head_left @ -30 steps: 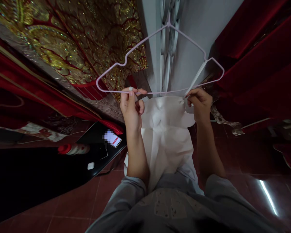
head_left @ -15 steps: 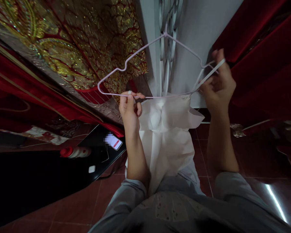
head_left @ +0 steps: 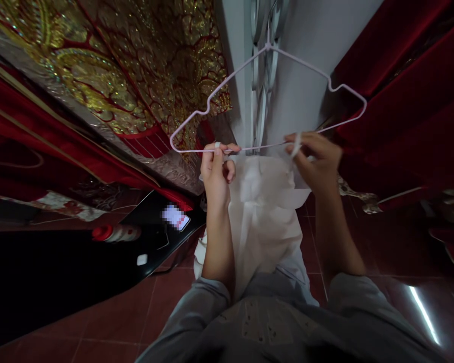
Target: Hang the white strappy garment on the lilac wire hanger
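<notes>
A pale pink hanger (head_left: 240, 72) hangs in front of me, its hook up at a metal lattice. My left hand (head_left: 216, 176) pinches its bottom bar left of centre, with a white strap loop over that bar at the fingers. My right hand (head_left: 316, 156), slightly blurred, is closed at the right part of the bar, with a white strap (head_left: 297, 145) at its fingers. Below the bar, between my forearms, a cream-white garment (head_left: 263, 217) hangs down in front of my body.
Gold-sequined red garments (head_left: 124, 65) hang at the left and dark red cloth (head_left: 404, 101) at the right. A black table (head_left: 60, 282) at the lower left bears a phone (head_left: 176, 217), a red-capped bottle (head_left: 117, 233) and a small white case (head_left: 142, 259).
My right hand has moved left and down, bringing the strap from the hanger's right end to the bottom bar. The hanger and my left hand have shifted slightly right.
</notes>
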{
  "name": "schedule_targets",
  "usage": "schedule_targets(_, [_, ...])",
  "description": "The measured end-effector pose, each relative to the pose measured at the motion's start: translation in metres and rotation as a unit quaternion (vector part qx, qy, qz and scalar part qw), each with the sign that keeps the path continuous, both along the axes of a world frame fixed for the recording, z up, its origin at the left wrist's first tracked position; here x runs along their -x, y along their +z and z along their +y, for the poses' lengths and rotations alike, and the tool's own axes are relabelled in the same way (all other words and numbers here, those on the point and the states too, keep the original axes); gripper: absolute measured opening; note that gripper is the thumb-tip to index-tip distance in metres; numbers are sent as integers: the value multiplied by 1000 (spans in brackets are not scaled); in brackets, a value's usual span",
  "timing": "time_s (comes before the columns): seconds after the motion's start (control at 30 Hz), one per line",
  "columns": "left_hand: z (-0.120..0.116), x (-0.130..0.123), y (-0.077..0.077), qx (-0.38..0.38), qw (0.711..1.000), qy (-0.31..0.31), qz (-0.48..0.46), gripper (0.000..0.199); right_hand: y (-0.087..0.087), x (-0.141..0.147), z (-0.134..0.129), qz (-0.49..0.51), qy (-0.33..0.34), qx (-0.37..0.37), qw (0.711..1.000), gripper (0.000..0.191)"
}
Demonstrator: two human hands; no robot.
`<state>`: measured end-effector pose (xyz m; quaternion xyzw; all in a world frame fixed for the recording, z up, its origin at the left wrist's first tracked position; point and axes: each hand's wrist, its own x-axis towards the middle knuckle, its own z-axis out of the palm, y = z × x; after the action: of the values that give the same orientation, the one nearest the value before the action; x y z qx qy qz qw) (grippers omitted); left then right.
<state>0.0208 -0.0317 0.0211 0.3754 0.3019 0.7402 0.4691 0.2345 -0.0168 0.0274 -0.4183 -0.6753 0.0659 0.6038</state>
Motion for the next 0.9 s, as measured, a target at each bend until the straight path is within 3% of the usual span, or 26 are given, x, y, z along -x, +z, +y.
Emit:
schedule_targets(0.07, [-5,-2,-7,8,1000,3,6,30,-1,7,0,-22,30,41,998,27])
schedule_targets(0.13, [-10,2,-19,21,998,41,40,23,-6,6,1,5,13,33,999,28])
schedule_targets(0.2, [-11,13,-32,3,987,137,89,21,-11,1,1,29,0,19,999,29])
schedule_targets(0.3, [-7,41,-45,-59,925,339,163,19,-16,-5,1,33,6,27,999,33])
schedule_targets(0.37, [1,59,-43,-86,895,393,194,18,-16,-7,1,27,4,30,999,35])
schedule_targets(0.43, [11,73,-32,-107,907,349,210,27,-15,-6,1,21,-2,26,999,37])
schedule_targets(0.5, [20,79,-13,-127,932,257,222,38,-13,-3,0,17,-3,25,1000,39])
schedule_targets(0.6, [30,74,22,-103,957,134,238,28,-12,3,-2,18,-4,26,999,40])
schedule_targets(0.7, [39,65,44,-70,948,62,305,23,-13,6,-6,18,-11,33,999,38])
schedule_targets(0.8, [46,62,40,-73,936,88,333,17,-13,6,-9,17,-9,36,999,35])
schedule_targets(0.9, [47,60,18,-17,967,144,212,23,-13,5,-9,16,3,29,999,30])
